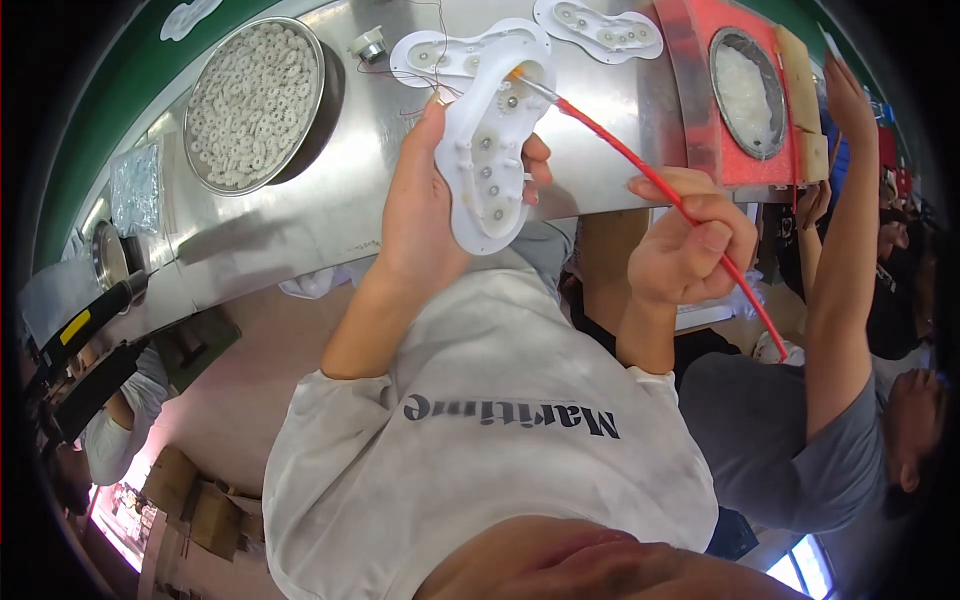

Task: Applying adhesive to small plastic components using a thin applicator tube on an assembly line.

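Note:
My left hand (420,215) grips a long white plastic shell (490,150) tilted up above the metal table. Small round metal pins and raised posts sit inside the shell's cavity. Pinched in the fingers of my right hand (692,245) is a thin paintbrush (625,150) with a red handle. Its orange bristles touch the inside of the shell near the far end. Just behind lies another white shell (425,58), partly covered by the held one. A third white shell (603,32) rests farther right. Thin wires run from a small motor (369,45) beside the second shell.
On the left, a steel bowl (322,95) is full of small white gears. To the right, a metal dish (717,75) of whitish paste stands on a red board (700,150). A clear plastic bag (137,190) lies at the left edge. A co-worker's arm (842,240) is raised at right.

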The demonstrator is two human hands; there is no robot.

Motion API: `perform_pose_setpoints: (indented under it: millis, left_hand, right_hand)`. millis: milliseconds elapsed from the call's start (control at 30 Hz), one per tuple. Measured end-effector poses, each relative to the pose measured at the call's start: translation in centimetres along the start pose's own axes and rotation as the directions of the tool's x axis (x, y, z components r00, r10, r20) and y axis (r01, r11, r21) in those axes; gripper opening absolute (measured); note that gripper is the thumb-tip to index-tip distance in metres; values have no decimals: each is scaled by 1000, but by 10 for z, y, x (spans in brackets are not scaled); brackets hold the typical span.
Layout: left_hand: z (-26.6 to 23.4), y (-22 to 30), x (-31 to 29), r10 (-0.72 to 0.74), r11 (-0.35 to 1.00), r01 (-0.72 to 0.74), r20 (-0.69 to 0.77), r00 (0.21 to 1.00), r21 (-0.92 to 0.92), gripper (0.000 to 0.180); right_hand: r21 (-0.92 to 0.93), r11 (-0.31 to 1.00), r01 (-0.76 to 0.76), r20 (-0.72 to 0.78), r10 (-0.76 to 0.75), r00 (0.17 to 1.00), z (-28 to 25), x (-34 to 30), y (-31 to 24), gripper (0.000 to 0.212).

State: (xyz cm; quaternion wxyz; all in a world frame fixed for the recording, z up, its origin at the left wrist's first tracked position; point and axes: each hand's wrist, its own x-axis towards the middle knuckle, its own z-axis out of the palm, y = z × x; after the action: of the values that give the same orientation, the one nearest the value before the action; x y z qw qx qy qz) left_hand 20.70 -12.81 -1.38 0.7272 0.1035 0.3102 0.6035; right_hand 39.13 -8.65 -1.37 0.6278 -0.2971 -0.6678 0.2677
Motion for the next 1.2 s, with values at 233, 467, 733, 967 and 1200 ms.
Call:
perform_pose_setpoints:
  millis: [233, 467, 733, 967, 1200]
  left_hand:
    - [-9, 2, -8, 35, 999, -36, 51, 998, 20, 56]
    - [-5, 2, -10, 65, 997, -64, 4, 998, -51, 56]
    - [-2, 3, -8, 65, 997, -65, 9, 998, -32, 55]
    - [-5, 5, -12, 76, 995, -77, -6, 997, -59, 55]
    - [-3, 6, -17, 87, 993, -87, 3, 996, -74, 54]
  right_hand:
    - [-169, 941, 293, 302, -234, 924, -1, 10, -7, 22]
    - [-62, 949, 308, 257, -283, 924, -1, 6, -10, 19]
    - [-18, 976, 216, 146, -211, 966, 10, 4, -10, 30]
    - [45, 984, 173, 135, -177, 975, 7, -4, -12, 27]
    - [1, 983, 181, 77, -181, 980, 10, 6, -3, 27]
